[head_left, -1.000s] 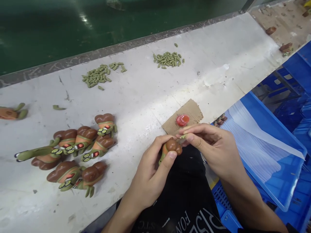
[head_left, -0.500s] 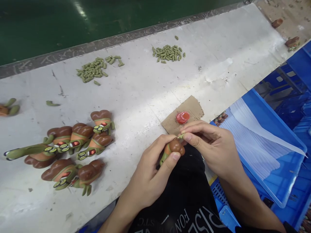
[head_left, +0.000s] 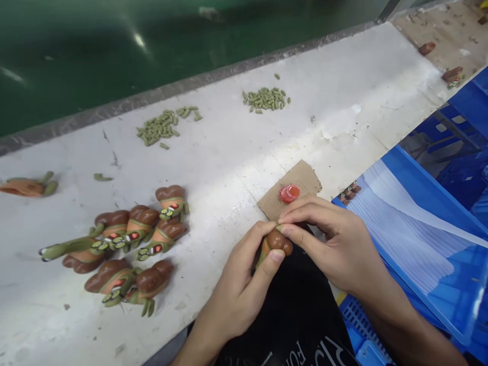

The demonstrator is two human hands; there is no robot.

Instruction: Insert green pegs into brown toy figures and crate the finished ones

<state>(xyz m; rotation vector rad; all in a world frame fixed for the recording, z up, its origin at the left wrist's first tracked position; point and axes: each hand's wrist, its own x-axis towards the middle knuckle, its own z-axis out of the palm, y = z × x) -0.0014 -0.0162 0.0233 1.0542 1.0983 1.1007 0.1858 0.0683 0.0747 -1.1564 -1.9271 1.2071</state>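
Brown, glossy, two-lobed toy figure with orange and green parts [head_left: 280,241] is in my left hand [head_left: 246,284], brown lobes toward the camera. Grip there: closed around it, thumb on one side, index finger on the other. It's held up by the near edge of the long whitish worktop [head_left: 217,168], above the black garment with white lettering [head_left: 274,315].

Right hand [head_left: 339,244]: narrow pinch, thumb and index finger on a tiny light-green piece [head_left: 279,228] at the figure's upper end. Most of that piece is covered by fingers; I can't tell how far it's seated, if at all.

Just beyond the hands I have a small round red cup [head_left: 288,193] on a scrap of brown cardboard [head_left: 272,204]. Two piles of short green pellet-like pieces, left pile [head_left: 158,127] and right pile [head_left: 267,99], sit toward the far edge, well apart.

Left side: cluster of similar brown, orange and green figures [head_left: 142,215], lying loose, several touching. Long green piece [head_left: 66,248] lies at the cluster's left end. Orange figure with green limbs [head_left: 28,187] is farther left, by itself.

Right of the worktop, lower: blue plastic tray [head_left: 404,175] with white ribbed sheeting [head_left: 404,229], few small brown-topped items [head_left: 349,192] in its corner.
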